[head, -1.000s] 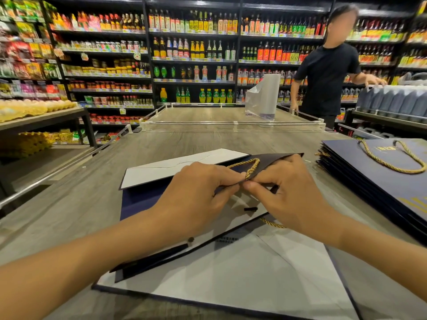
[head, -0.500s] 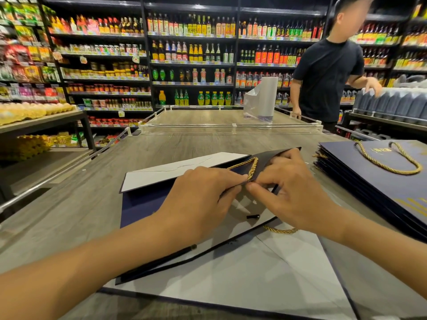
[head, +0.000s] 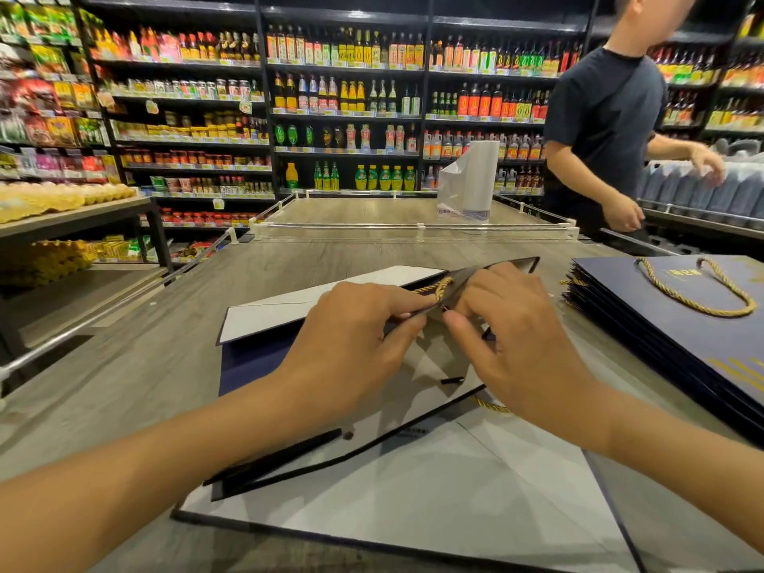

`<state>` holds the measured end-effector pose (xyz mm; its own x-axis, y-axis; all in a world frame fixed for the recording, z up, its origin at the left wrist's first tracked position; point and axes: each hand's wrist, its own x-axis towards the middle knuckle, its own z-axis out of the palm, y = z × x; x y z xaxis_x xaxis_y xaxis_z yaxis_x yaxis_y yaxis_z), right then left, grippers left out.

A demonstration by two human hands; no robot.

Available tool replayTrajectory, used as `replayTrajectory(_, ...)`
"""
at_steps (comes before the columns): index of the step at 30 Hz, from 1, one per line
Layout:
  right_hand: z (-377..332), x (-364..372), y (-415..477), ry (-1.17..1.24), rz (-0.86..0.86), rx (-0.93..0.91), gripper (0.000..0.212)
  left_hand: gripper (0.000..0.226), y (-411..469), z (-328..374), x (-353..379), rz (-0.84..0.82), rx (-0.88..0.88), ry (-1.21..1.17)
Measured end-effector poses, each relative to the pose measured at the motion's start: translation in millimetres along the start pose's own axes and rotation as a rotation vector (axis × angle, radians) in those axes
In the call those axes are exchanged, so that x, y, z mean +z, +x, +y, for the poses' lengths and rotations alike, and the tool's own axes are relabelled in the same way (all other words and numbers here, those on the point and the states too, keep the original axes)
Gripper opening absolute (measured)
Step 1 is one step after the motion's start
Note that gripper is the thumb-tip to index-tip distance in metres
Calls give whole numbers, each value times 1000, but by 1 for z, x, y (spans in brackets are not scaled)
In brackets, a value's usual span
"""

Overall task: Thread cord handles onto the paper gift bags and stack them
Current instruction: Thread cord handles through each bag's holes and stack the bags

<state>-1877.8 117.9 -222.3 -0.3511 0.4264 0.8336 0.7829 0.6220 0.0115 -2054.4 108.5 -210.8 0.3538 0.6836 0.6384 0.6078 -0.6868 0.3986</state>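
A flat navy paper gift bag (head: 256, 366) with a white inside lies open-mouthed on the wooden table (head: 136, 366). My left hand (head: 355, 345) pinches the bag's raised top edge. My right hand (head: 512, 345) pinches the gold cord (head: 434, 288) at a hole in that edge. A loop of the cord shows above my fingers, and another stretch of gold cord (head: 490, 406) peeks out below my right hand. At the right lies a stack of finished navy bags (head: 682, 345) with a gold cord handle (head: 698, 289) on top.
A low clear rail (head: 413, 231) crosses the table behind the bag, with a roll of plastic bags (head: 471, 179) beyond it. A person in a dark T-shirt (head: 603, 117) stands at the back right. Shelves of bottles (head: 343, 109) fill the background; a side shelf (head: 74, 217) is at the left.
My hands stay at the same spot on the bag's edge. The person at the back right has shifted an arm a little, and the view has tilted slightly.
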Motion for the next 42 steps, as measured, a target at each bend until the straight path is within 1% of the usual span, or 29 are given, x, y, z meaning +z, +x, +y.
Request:
replayTrajectory(4,1,-2,-2,30,-9,6,25,31,-2,0,2,-3,1,-2)
replayTrajectory(7,1,-4,-3,-1,-27,-29,34,27,-3,-1,1,13,3,11)
replayTrajectory(9,3,-10,1,-33,12,-59,37,26,-3,-2,-2,12,12,54)
replayTrajectory(11,7,-18,7,-48,65,-101,31,27,-4,-2,-4,6,24,100)
replayTrajectory(12,11,-21,9,-60,61,-130,27,29,-4,-2,-4,4,31,119)
replayTrajectory(13,14,-22,10,-69,14,-155,23,30,-5,-2,-3,-2,37,145)
replayTrajectory(14,16,-22,11,-54,-74,-162,23,29,-6,-1,-2,-10,48,178)
replayTrajectory(15,18,-20,11,11,-193,-140,28,27,-6,-1,-1,-18,65,218)
replayTrajectory(17,19,-14,8,228,-408,-21,41,24,-7,-1,-1,-44,117,285)
replayTrajectory(18,21,-11,6,311,-473,42,40,26,-7,0,-1,-80,136,303)
replayTrajectory(19,22,-9,5,349,-525,82,36,31,-8,0,-1,-132,144,314)
replayTrajectory(21,27,-8,4,320,-616,79,22,42,-10,-2,2,-223,151,311)
replayTrajectory(22,27,-8,3,294,-659,67,19,43,-12,-3,4,-252,161,305)
replayTrajectory(24,31,-7,0,251,-709,42,14,41,-14,-5,9,-285,202,315)
replayTrajectory(27,35,-2,-2,199,-680,47,13,42,-15,-7,13,-234,246,321)
replayTrajectory(28,36,-1,-2,200,-664,58,13,42,-14,-5,12,-233,227,332)
replayTrajectory(30,37,0,-1,216,-624,96,8,37,-15,-4,12,-309,157,421)
replayTrajectory(31,39,0,-1,208,-615,138,10,36,-17,-4,13,-350,138,486)
replayTrajectory(32,42,0,-2,176,-626,205,19,39,-18,-4,13,-385,130,554)
replayTrajectory(34,52,0,-5,94,-715,362,37,53,-19,-7,15,-432,82,620)
replayTrajectory(35,56,0,-7,79,-770,429,40,57,-19,-10,15,-460,54,633)
replayTrajectory(37,58,2,-7,130,-829,555,36,61,-19,-14,17,-510,23,668)
replayTrajectory(38,58,4,-7,212,-812,645,31,62,-20,-14,18,-519,28,678)
replayTrajectory(39,59,6,-7,338,-749,759,26,64,-20,-13,18,-526,34,689)
replayTrajectory(41,58,8,-5,641,-568,987,21,69,-19,-14,16,-511,37,725)
replayTrajectory(42,58,7,-3,757,-474,1053,21,69,-19,-13,15,-491,32,722)
